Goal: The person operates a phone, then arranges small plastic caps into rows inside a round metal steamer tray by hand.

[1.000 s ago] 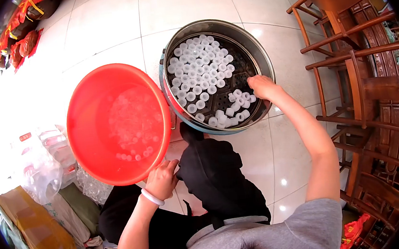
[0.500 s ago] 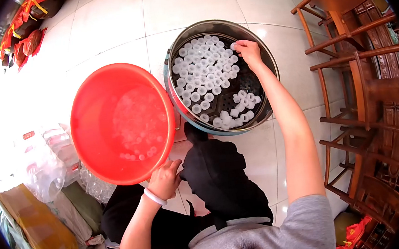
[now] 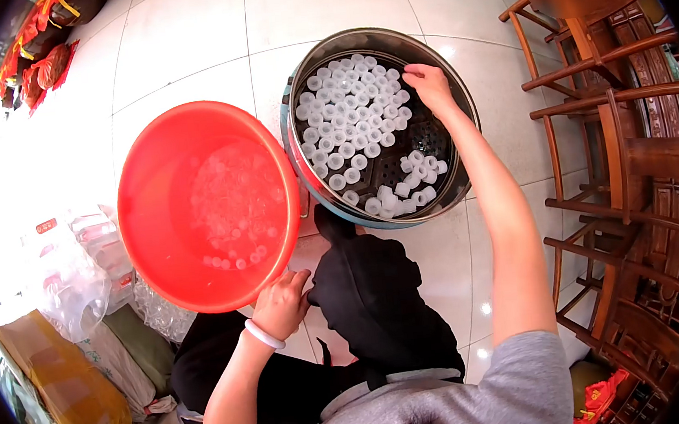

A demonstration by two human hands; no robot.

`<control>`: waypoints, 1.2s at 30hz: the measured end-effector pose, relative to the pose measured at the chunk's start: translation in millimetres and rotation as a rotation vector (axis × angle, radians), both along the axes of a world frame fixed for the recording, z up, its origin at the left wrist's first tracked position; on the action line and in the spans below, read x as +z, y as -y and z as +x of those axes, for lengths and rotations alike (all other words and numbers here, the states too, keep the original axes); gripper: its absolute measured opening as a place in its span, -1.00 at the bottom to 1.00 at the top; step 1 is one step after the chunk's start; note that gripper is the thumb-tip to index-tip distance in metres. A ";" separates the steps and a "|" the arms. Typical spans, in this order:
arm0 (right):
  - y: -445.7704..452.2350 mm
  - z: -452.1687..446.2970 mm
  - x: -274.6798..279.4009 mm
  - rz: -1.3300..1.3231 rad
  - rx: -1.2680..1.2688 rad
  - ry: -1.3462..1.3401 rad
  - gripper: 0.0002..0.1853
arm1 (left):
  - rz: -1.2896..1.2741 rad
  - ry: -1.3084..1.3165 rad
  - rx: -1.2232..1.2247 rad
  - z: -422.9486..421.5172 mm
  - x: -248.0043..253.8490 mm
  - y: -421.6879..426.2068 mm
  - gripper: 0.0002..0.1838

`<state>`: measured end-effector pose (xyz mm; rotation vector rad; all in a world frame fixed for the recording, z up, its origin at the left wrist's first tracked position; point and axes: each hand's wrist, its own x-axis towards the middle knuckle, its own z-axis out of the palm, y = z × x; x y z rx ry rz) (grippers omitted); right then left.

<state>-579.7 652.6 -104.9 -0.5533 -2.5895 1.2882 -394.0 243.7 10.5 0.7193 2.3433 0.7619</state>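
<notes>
A big red plastic basin [image 3: 152,222] leans at the left, with small translucent white cups [image 3: 234,263] in water low inside it. My left hand [image 3: 281,303], a pale band on its wrist, is closed on the basin's near rim. To the right stands a round metal steamer pot [image 3: 467,110] with a dark perforated tray. Many small white cups [image 3: 354,112] stand upright there in close rows, while a loose pile [image 3: 414,180] lies near the right front. Above the tray's far right, my right hand [image 3: 429,85] has thumb and finger slightly apart beside the outermost cups, seemingly holding nothing.
Wooden chairs [image 3: 621,160] line the right side. At the left lie clear plastic bags [image 3: 77,286] and a taped brown package [image 3: 74,385]. Dark jars with red wrapping [image 3: 48,72] stand at the far left. My black-clad knee [image 3: 372,291] is close to the pot.
The white cup that was at my right fingertips now stands among the others, and the hand has drawn slightly right. My left hand stays on the basin rim.
</notes>
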 end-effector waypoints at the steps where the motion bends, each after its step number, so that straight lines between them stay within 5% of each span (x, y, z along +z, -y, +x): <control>1: -2.9 7.5 10.9 0.001 0.000 0.000 -0.68 | 0.008 -0.002 0.004 0.0 0.7 -0.3 -0.60; 4: 4.9 36.5 60.7 0.098 0.363 0.432 -0.71 | 0.015 0.000 0.007 1.6 -2.0 0.4 -0.60; 9: 33.8 85.8 72.7 0.287 0.601 0.639 -0.61 | -0.007 0.000 -0.019 2.3 -3.9 -0.3 -0.63; 14: 19.2 89.7 67.0 0.164 0.568 0.559 -0.76 | -0.023 -0.011 -0.028 2.9 -1.8 1.2 -0.66; 23: 27.3 94.4 56.7 0.170 0.584 0.624 -0.71 | -0.020 -0.008 -0.017 4.3 -6.5 5.3 -0.66; 31: 1.7 77.1 51.7 0.140 0.429 0.376 -0.68 | -0.025 -0.034 -0.032 3.8 -5.2 6.0 -0.68; 33: 0.4 69.0 40.1 -0.108 0.212 0.337 -0.72 | -0.014 -0.025 -0.018 3.9 -4.3 5.6 -0.66; 36: -7.0 46.1 11.2 -0.089 0.003 0.041 -0.73 | -0.007 -0.015 -0.006 4.3 -2.1 4.1 -0.64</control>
